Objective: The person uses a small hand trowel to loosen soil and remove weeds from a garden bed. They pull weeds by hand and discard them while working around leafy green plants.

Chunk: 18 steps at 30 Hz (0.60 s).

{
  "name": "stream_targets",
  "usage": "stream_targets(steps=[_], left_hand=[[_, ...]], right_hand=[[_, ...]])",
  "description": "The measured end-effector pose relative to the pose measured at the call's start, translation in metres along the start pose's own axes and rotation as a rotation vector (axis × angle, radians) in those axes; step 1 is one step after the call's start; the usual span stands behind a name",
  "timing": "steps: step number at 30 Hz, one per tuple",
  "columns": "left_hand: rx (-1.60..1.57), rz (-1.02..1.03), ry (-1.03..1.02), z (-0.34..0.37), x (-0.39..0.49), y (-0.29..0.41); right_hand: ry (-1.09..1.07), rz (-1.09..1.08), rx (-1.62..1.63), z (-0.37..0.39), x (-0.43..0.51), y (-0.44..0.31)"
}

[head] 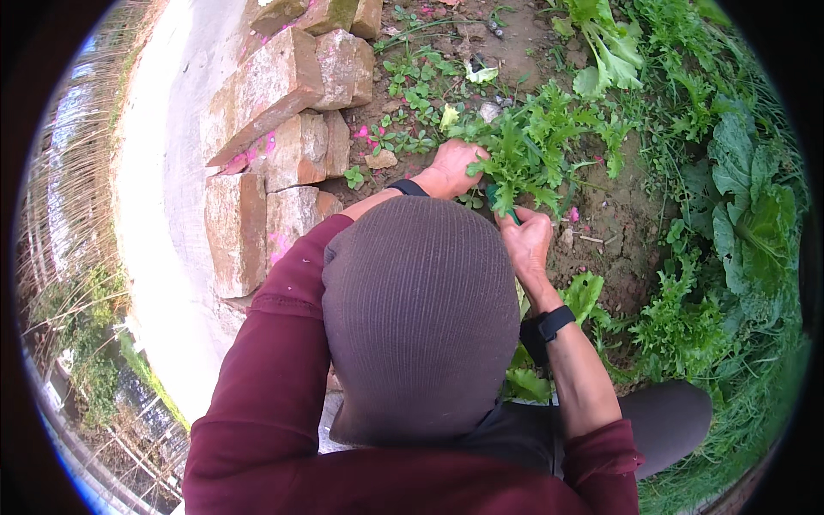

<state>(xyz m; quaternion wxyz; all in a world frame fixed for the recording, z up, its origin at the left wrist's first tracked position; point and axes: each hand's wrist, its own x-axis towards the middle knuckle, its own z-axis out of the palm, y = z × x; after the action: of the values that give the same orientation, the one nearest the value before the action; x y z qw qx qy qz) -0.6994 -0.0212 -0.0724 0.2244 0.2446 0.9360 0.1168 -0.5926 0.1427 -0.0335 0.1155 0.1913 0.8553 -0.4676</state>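
Observation:
A frilly-leaved green plant [537, 141], like a curly lettuce, grows from the soil just in front of me. At its left side is my left hand [456, 168], touching the leaves. Its fingertips are hidden there, so their grip does not show. My right hand [529, 237] is closed around the green handle of a tool [494, 196], low on the near side of the same plant. Leaves cover the tool's far end, and its kind cannot be told. My bent knee [421, 309], in grey ribbed cloth, rises between my forearms.
Stacked bricks [277, 90] edge the bed on the left, beside a pale paved path [170, 212]. Small weeds [412, 80] and pink petals dot the soil [618, 225]. More curly greens [682, 328] and a broad-leaved plant [756, 219] stand at the right. My other knee [669, 421] extends rightward.

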Motion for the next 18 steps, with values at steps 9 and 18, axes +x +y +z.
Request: stream_targets(steps=[9, 18], left_hand=[[0.227, -0.13, -0.474, -0.017, -0.083, -0.002], [0.426, -0.104, -0.103, -0.025, -0.025, -0.022]], right_hand=[[-0.294, 0.177, 0.069, -0.042, -0.03, -0.006], [-0.256, 0.145, 0.075, -0.023, -0.016, -0.027]])
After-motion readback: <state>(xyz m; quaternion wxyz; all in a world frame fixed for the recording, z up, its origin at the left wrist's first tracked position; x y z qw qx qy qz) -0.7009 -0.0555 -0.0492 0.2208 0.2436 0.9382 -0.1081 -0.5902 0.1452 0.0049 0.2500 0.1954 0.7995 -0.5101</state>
